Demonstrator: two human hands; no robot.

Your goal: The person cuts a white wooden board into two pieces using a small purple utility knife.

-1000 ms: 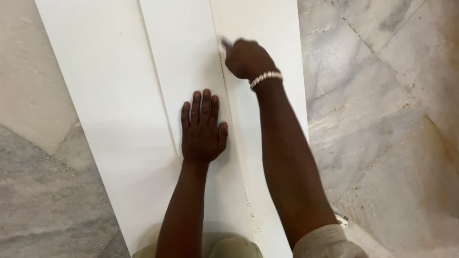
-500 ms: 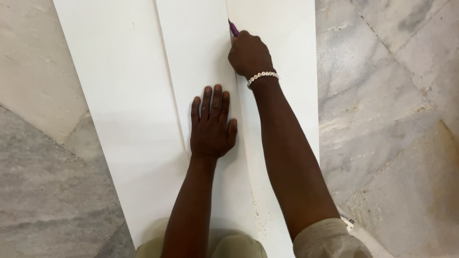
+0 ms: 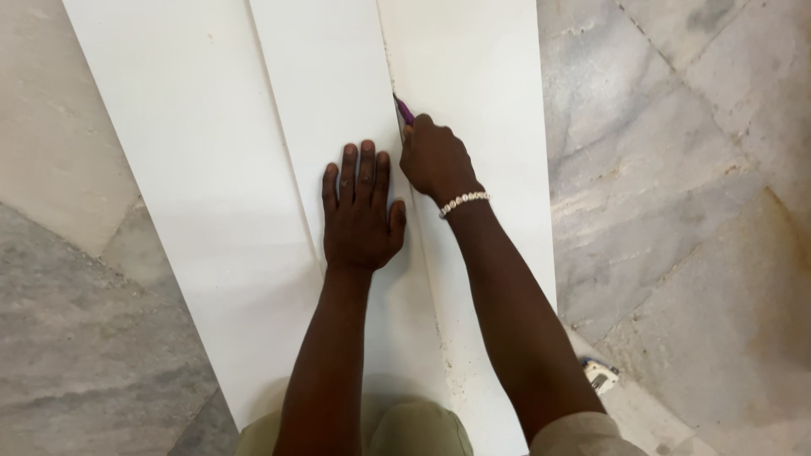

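A long white board (image 3: 186, 169) lies on the marble floor, with a narrower white strip (image 3: 325, 93) resting on top of it. My left hand (image 3: 359, 211) presses flat on the strip, fingers spread. My right hand (image 3: 435, 160), with a bead bracelet on the wrist, is shut on a small purple tool (image 3: 403, 110). The tool's tip sits on the strip's right edge line. Which kind of tool it is, a cutter or a marker, I cannot tell.
Grey and beige marble floor (image 3: 693, 169) surrounds the board on both sides. A small white and dark object (image 3: 600, 374) lies on the floor by my right elbow. My knees in khaki cloth (image 3: 405, 426) show at the bottom edge.
My right hand has drawn the purple tool back toward me along the strip's right edge. My left hand stays pressed flat on the strip.
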